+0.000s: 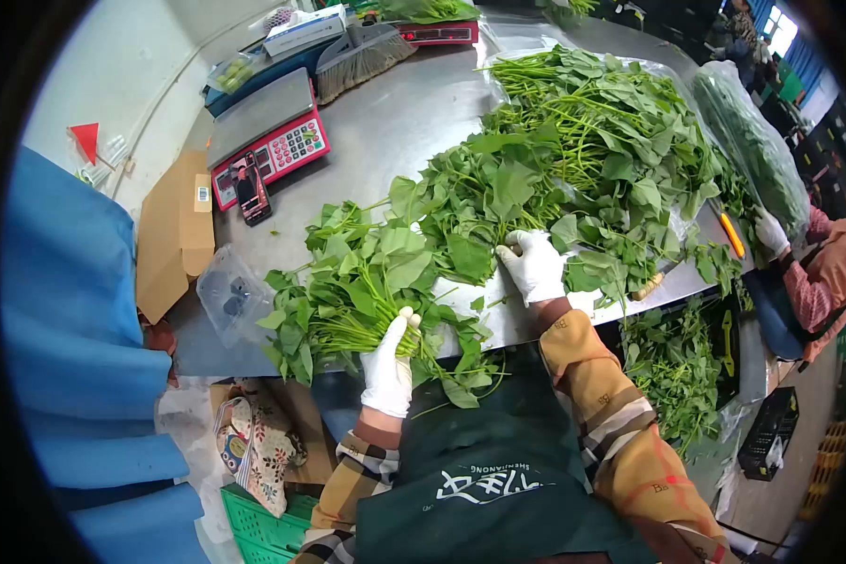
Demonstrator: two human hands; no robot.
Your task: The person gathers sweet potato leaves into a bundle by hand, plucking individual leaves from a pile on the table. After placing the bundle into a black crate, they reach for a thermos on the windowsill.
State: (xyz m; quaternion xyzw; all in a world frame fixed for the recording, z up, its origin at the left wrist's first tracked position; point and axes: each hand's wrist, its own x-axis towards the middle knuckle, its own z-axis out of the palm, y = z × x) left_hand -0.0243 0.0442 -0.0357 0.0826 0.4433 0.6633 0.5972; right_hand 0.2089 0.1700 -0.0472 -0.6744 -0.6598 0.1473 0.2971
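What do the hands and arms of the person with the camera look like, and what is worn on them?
The left hand and right hand wear white gloves. The left sleeve and right sleeve are tan, with brown cuffs and dark-and-white check. The right sleeve also shows small dark letter marks and reddish lines.

Left hand point(386, 372) curls closed; right hand point(536, 268) extends farther forward.
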